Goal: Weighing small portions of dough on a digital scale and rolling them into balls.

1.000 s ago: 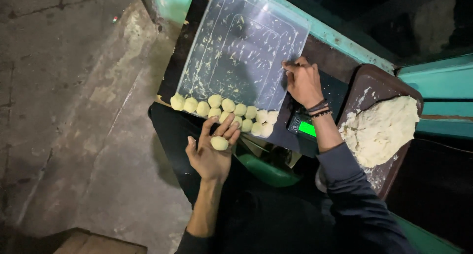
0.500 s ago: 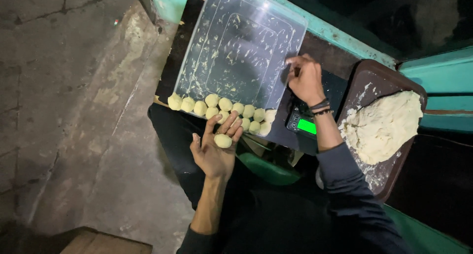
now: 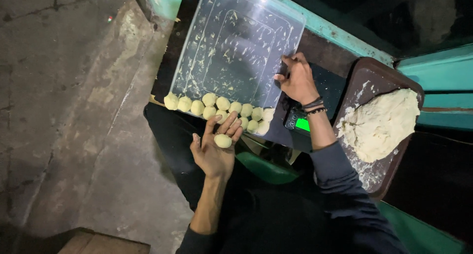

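Dough ball (image 3: 222, 140) resting on open left hand (image 3: 215, 150) (palm up), right hand (image 3: 297, 79) gripping tray (image 3: 236, 47).

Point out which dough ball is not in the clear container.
The dough ball resting in the open palm of the left hand. All the other balls sit in rows along the near edge of the clear plastic container.
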